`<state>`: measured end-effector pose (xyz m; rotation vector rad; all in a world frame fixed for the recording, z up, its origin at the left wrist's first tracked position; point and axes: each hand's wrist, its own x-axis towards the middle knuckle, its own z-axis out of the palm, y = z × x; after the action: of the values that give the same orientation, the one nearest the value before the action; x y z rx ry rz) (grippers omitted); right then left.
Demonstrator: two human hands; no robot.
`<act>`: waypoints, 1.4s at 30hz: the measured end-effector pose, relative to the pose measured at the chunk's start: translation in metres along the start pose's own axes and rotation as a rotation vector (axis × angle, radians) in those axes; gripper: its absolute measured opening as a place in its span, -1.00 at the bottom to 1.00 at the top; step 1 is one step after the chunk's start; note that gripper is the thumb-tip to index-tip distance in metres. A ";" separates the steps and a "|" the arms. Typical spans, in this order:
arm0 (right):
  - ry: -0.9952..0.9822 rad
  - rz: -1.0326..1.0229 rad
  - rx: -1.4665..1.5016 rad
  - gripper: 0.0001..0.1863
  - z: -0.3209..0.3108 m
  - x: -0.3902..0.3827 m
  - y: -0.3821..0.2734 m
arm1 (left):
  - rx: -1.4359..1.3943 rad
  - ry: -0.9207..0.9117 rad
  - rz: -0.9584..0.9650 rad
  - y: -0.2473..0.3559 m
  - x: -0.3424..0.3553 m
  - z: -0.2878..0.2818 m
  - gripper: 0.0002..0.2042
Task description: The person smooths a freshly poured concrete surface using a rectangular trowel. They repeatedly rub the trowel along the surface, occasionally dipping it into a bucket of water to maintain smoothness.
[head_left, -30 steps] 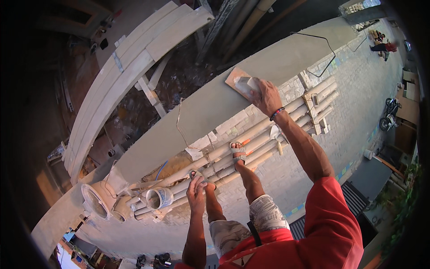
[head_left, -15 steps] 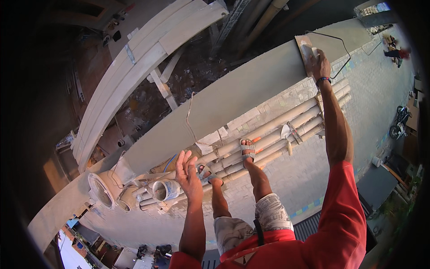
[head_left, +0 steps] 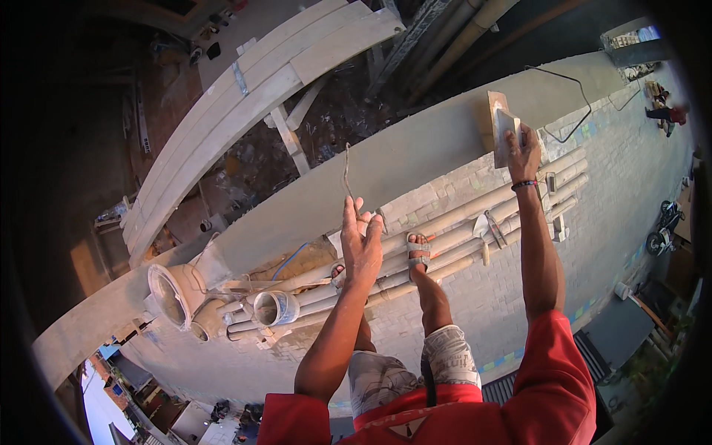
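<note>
We see a motorcycle [head_left: 664,228] right of the round poles [head_left: 471,204]; above and right of those poles we spot a distant person in red [head_left: 672,116]; up and left of them, a curved arch of pale boards [head_left: 259,93]; below and right, green foliage [head_left: 647,374]; beneath them, block paving [head_left: 482,297].

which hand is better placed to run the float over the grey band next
Likely the right hand: it grips the float at the grey band; the left hand is near the bent wire.

Hands [head_left: 363,251] [head_left: 523,157] reaching forward, right gripping, left unclenched
</note>
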<state>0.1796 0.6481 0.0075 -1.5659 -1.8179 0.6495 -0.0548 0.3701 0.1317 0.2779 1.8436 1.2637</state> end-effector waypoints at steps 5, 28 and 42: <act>0.027 0.050 -0.322 -0.55 0.008 0.044 0.012 | -0.041 -0.092 0.048 -0.008 0.005 -0.006 -0.33; -0.197 0.010 0.024 -0.58 0.032 -0.116 -0.103 | 0.052 -0.054 0.248 -0.028 0.018 -0.005 -0.57; -0.256 -0.362 -0.199 -0.62 0.137 -0.153 -0.174 | -0.058 0.004 0.089 -0.031 0.024 -0.056 -0.69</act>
<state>-0.0258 0.4737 0.0192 -1.2656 -2.3463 0.5279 -0.1026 0.3332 0.0997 0.3291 1.8124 1.3771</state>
